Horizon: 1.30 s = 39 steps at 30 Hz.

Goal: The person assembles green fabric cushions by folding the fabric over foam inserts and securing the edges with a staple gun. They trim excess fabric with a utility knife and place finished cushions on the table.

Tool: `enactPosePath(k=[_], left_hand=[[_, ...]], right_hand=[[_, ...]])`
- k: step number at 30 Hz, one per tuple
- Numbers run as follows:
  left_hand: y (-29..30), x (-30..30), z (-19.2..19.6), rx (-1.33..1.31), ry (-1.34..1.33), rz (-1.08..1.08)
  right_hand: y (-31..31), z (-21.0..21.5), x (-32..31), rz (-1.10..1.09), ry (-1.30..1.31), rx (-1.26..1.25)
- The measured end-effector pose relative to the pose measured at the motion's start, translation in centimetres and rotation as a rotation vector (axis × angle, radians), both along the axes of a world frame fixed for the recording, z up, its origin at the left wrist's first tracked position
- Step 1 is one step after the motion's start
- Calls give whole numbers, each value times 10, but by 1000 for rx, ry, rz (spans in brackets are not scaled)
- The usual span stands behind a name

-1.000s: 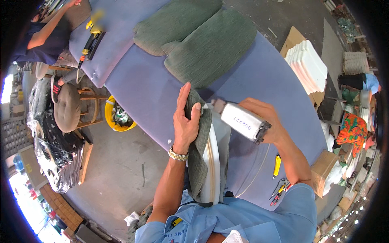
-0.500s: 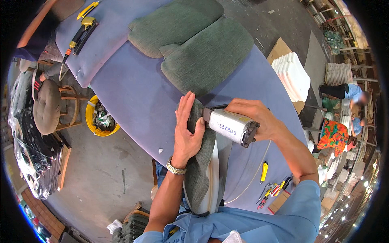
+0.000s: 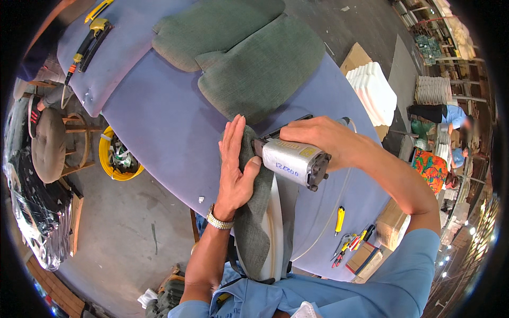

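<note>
A grey-green fabric-covered cushion (image 3: 253, 233) with a white inner edge stands on its side between my body and the table. My left hand (image 3: 237, 175), with a metal watch at the wrist, grips its upper end, fingers stretched along the far-left side and thumb pressed on the fabric. My right hand (image 3: 323, 139) is wrapped round a silver pneumatic staple gun (image 3: 289, 163). Its nose meets the cushion's edge just beside my left thumb. The gun's handle is partly hidden under my right hand.
Two grey-green cushions (image 3: 260, 69) lie on the blue-padded table (image 3: 159, 116). A second staple gun (image 3: 94, 45) is at far left; a yellow knife (image 3: 340, 220) and hand tools (image 3: 352, 244) at right. A yellow bucket (image 3: 114, 169) stands on the floor. Other people (image 3: 448, 116) work at right.
The view has shifted, moving the scene slightly left. My right elbow has swung outward and the staple gun has tilted a little. My left hand keeps its place on the cushion.
</note>
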<state>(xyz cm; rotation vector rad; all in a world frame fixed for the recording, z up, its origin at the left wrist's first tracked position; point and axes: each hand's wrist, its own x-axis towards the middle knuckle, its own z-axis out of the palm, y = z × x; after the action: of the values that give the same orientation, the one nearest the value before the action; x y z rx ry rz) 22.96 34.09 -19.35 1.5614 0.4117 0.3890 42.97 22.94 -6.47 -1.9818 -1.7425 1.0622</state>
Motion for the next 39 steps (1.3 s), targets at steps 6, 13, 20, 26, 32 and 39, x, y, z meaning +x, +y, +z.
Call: enactPosePath(k=[6, 13, 20, 26, 32, 39], left_hand=[[53, 28, -12, -27, -32, -162], [70, 66, -25, -9, 189, -350], [54, 77, -37, -26, 197, -308], [61, 73, -33, -52, 229, -308], [61, 72, -30, -83, 222, -298], [54, 70, -35, -108, 163, -262]], right_hand=[[1, -12, -4, -6, 8, 45], [25, 16, 8, 36, 50, -120], [-1, -7, 3, -67, 39, -91], [3, -7, 4, -9, -54, -58], [14, 8, -6, -75, -31, -141], [10, 7, -7, -77, -50, -106]])
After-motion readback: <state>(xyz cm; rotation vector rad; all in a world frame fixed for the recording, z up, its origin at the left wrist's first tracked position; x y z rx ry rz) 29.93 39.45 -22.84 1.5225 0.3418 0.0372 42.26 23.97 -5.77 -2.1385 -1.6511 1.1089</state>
